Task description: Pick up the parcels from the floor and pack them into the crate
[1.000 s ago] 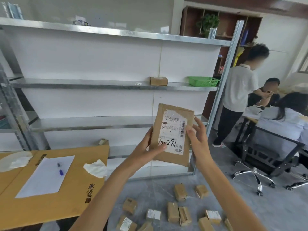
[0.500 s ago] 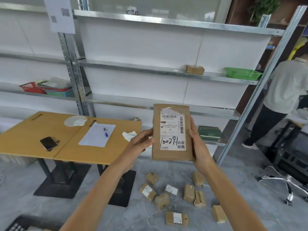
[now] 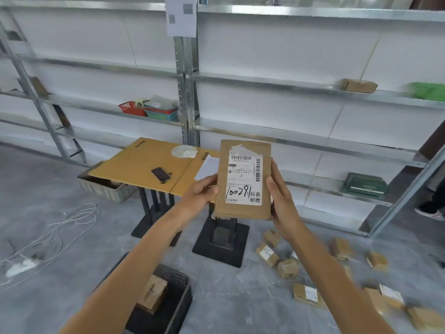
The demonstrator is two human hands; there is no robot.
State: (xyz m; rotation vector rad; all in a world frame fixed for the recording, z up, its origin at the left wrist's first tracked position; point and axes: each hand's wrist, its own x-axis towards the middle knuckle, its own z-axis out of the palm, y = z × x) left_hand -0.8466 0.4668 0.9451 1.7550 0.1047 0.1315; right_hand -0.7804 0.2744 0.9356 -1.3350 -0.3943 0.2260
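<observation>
Hands grip one flat parcel upright at frame centre: left hand clasps its left edge, right hand its right. Black crate sits lower centre; loose parcels lie scattered lower right.

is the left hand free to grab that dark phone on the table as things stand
Probably not yet: the left hand and the right hand both grip the flat brown cardboard parcel. The dark phone lies uncovered on the tan table, so nothing else blocks it.
</observation>
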